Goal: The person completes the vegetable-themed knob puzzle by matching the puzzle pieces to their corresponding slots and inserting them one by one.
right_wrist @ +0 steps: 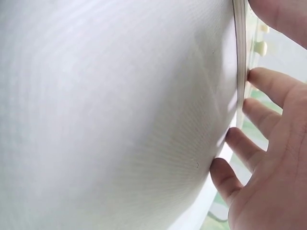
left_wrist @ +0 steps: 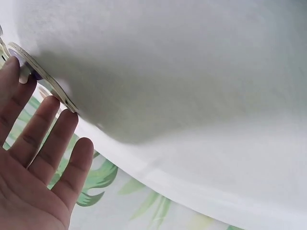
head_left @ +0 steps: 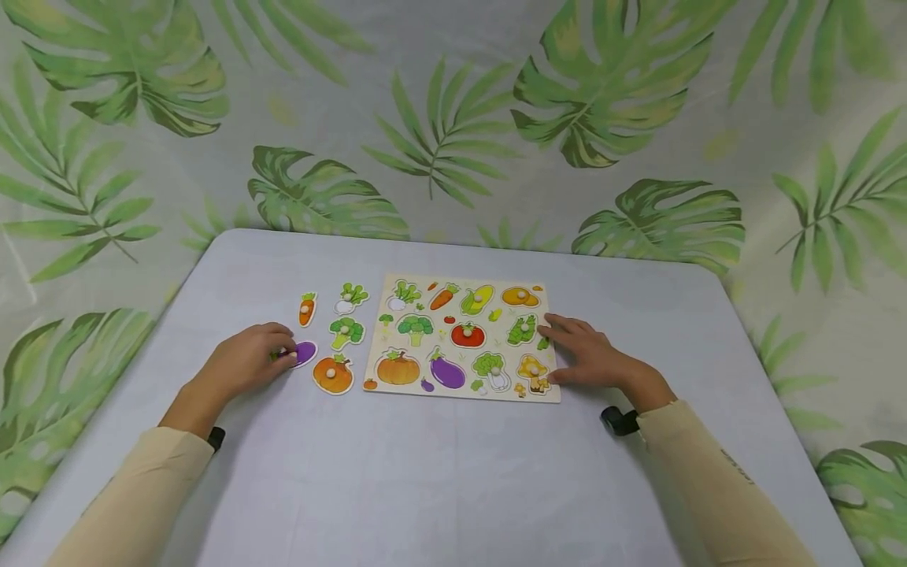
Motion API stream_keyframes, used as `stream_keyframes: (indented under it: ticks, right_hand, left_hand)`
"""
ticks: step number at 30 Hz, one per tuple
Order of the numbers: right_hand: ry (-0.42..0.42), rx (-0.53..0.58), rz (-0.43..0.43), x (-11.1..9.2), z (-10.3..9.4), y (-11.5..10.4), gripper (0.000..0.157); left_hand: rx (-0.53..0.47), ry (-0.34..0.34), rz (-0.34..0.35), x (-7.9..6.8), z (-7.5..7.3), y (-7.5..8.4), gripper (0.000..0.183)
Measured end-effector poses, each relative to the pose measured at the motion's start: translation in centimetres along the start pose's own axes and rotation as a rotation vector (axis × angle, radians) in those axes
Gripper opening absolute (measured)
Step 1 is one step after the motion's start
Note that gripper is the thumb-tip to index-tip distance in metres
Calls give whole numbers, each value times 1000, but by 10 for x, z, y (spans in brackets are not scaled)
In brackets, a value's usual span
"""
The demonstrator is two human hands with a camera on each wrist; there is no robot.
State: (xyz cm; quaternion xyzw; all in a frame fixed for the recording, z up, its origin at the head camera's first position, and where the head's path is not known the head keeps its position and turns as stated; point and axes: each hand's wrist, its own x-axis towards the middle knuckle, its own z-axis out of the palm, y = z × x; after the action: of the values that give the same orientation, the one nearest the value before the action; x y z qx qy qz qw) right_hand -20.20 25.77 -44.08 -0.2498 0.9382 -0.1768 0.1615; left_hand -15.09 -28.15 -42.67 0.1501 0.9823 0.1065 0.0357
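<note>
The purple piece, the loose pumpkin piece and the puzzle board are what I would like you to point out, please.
Purple piece (head_left: 305,354): head view, its uncovered purple end.
Loose pumpkin piece (head_left: 331,374): head view, its knob.
Puzzle board (head_left: 381,340): head view, bare wood near its left edge.

Your left arm (head_left: 127,488) points toward one o'clock in the head view; your left hand (head_left: 249,356), at eight, pinches with thumb and forefinger. Your right arm (head_left: 712,476) points toward eleven; your right hand (head_left: 590,354), at four, spreads its fingers.
</note>
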Motion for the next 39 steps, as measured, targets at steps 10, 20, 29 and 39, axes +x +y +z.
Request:
stream_keyframes:
  ticks: [10,20,29,39]
  right_hand:
    - [1,5,13,0,1,-1,82]
    - [1,9,15,2,4,3,82]
    - [5,14,4,3,5,5,81]
    - [7,43,1,1,4,4,82]
  left_hand:
    - [10,8,-3,1,-1,6,11]
    - [97,-6,24,-1,-5,4,12]
    - [44,25,-173,-14,-8,6,19]
    - [6,-164,-331,-14,-5,24,26]
